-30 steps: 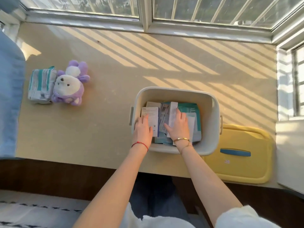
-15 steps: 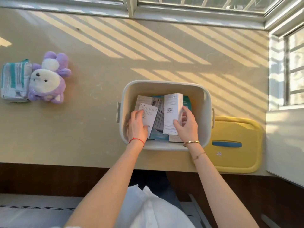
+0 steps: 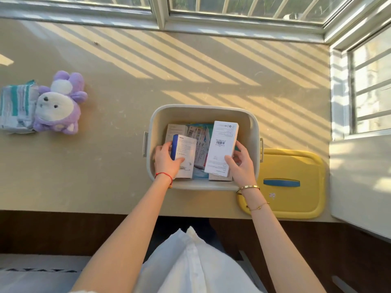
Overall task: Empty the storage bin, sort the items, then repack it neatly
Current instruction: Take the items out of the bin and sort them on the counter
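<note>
— So, where's the storage bin (image 3: 251, 132) on your feed?

— Centre of the frame, on the counter (image 3: 127, 115), near its lower edge. I see small cartons and packets lying in it.

— And the hands?

— My left hand (image 3: 166, 161) grips a white box with a blue side (image 3: 185, 153) at the bin's left, fingers curled around it. My right hand (image 3: 241, 166) holds a taller white box with a barcode (image 3: 222, 144), tilted up over the bin's right half, thumb on its face.

— Anything else out?

— A yellow lid with a blue handle (image 3: 296, 182) lies just right of the bin. At the left of the frame a purple plush toy (image 3: 59, 106) sits against a teal-and-white packet (image 3: 17, 106).
</note>
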A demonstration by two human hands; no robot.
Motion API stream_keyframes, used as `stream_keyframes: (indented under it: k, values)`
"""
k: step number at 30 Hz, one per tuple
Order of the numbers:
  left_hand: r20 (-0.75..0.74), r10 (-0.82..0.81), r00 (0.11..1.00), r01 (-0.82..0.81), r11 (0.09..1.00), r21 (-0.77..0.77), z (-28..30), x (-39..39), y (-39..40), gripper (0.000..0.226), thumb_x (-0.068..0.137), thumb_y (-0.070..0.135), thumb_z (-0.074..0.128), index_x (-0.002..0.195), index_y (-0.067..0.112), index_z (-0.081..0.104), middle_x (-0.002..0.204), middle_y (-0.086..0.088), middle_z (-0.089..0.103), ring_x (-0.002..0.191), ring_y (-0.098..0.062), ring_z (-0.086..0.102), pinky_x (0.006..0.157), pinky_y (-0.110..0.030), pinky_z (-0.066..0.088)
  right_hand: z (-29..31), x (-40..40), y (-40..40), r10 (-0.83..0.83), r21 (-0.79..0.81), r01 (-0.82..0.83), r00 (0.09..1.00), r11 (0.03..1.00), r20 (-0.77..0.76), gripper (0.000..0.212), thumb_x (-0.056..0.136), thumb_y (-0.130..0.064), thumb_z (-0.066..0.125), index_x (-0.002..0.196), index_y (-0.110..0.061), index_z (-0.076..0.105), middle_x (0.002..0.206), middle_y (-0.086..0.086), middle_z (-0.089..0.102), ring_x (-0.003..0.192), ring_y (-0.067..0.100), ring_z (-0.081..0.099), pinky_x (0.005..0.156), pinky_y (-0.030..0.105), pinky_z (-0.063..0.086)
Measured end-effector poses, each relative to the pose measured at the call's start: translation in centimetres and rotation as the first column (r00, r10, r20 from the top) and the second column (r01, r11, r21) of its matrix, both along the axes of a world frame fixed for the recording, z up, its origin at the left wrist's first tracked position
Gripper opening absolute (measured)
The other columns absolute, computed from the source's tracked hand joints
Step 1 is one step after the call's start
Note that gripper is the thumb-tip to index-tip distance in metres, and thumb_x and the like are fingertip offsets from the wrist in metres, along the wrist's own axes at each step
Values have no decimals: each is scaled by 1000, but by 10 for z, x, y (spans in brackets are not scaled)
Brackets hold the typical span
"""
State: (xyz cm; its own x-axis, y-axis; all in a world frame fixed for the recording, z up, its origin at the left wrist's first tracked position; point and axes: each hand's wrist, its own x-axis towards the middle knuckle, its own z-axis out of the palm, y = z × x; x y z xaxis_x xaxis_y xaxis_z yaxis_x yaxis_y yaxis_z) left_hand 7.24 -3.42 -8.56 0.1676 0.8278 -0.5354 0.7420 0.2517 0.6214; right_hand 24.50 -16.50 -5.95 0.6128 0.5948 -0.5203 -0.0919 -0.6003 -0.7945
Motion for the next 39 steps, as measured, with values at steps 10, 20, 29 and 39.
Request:
stream_keyframes:
  k: [10, 20, 29, 39]
  values:
    - [429, 188, 884, -185, 982, -49, 89, -60, 3, 70, 78, 8, 74, 138, 25, 43, 118, -1, 62, 99, -16, 66, 81, -36, 57, 65, -28, -6, 59, 152, -51, 997, 987, -52, 54, 93, -19, 59, 141, -27, 38, 118, 0, 64, 104, 20, 64, 88, 41, 56]
    - [569, 282, 772, -332, 943, -16, 163, -157, 6, 64, 81, 4, 70, 139, 18, 46, 120, 0, 64, 95, -6, 66, 72, -18, 53, 121, -107, 24, 238, 268, -198, 963, 943, -123, 51, 95, -11, 55, 142, -22, 38, 118, 5, 65, 104, 15, 65, 81, 30, 56]
    - [568, 357, 741, -406, 913, -43, 168, -293, 58, 61, 81, 8, 71, 137, 20, 48, 120, -1, 65, 104, -12, 65, 84, -32, 56, 118, -234, 95, 315, 245, -275, 938, 930, -144, 50, 93, -6, 55, 139, -19, 39, 114, 10, 65, 93, 13, 66, 72, 23, 55]
    - [461, 340, 820, -343, 936, -80, 134, -475, 159, 63, 81, 1, 69, 138, 12, 44, 119, -8, 63, 91, -5, 65, 68, -17, 55, 79, -422, 186, 165, 134, -144, 973, 980, -160, 52, 90, -1, 56, 139, -14, 41, 113, 13, 63, 87, 10, 63, 77, 22, 54]
